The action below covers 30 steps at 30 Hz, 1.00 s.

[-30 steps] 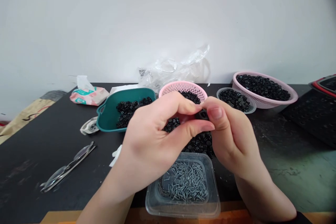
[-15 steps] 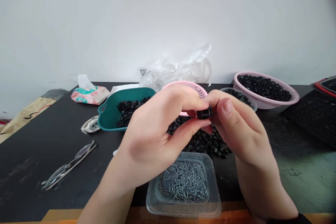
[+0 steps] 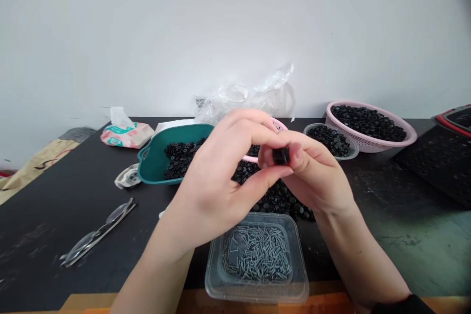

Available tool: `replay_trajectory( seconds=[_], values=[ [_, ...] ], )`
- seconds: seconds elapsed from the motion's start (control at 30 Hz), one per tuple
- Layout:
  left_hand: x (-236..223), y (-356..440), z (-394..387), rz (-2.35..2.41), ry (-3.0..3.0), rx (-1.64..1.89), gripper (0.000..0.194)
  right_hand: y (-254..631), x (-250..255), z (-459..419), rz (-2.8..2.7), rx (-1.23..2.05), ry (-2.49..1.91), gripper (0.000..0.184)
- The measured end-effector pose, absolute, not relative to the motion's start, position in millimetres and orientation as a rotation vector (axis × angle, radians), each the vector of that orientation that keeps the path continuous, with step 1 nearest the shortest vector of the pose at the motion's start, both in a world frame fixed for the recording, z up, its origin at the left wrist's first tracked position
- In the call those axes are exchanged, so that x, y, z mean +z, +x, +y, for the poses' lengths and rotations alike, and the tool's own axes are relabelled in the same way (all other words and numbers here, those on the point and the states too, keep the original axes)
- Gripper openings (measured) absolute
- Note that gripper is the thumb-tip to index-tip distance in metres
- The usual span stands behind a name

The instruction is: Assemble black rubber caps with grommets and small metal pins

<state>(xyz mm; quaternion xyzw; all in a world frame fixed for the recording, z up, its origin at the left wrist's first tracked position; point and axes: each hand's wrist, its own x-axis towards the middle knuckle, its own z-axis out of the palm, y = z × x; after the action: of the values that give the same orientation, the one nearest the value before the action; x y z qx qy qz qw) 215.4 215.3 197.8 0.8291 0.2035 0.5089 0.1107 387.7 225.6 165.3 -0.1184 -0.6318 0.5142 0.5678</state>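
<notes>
Between my two hands, over the middle of the table, is a small round black plastic part (image 3: 281, 155). My left hand (image 3: 224, 176) pinches it from the left with thumb and forefinger. From the right, the thumb and fingers of my right hand (image 3: 312, 167) press on it too. Fingers cover much of the part, so its far side is hidden. Beneath my hands lies a heap of similar black parts (image 3: 283, 201) on the table. Closer to me, a clear plastic box (image 3: 300, 279) holds many small metal screws (image 3: 263, 255).
At left are a green basin (image 3: 150, 167) of black pieces, a tissue pack (image 3: 127, 135), a tape roll (image 3: 128, 175) and glasses (image 3: 97, 233). A pink basket (image 3: 368, 144), a clear bowl (image 3: 346, 154) and a black crate (image 3: 437, 167) stand right. Plastic film (image 3: 250, 95) lies behind.
My right hand has moved left and turned, its thumb now pressing against the black part. The part has shifted slightly left and looks more upright.
</notes>
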Motion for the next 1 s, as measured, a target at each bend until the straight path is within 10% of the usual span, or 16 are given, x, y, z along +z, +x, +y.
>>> replay_trajectory(
  seconds=[0.23, 0.5, 1.0],
  values=[
    [188, 202, 250, 1.327, 2.556, 0.838, 0.013, 399, 151, 272, -1.851, 0.649, -1.182, 0.040],
    [155, 196, 301, 1.618, 2.380, 0.197, 0.027, 414, 94, 329, -2.119, 0.433, -1.797, 0.023],
    [113, 147, 354, 1.927, 1.839, -0.570, 0.034, 418, 89, 338, -2.438, 0.430, -1.993, 0.027]
  ],
)
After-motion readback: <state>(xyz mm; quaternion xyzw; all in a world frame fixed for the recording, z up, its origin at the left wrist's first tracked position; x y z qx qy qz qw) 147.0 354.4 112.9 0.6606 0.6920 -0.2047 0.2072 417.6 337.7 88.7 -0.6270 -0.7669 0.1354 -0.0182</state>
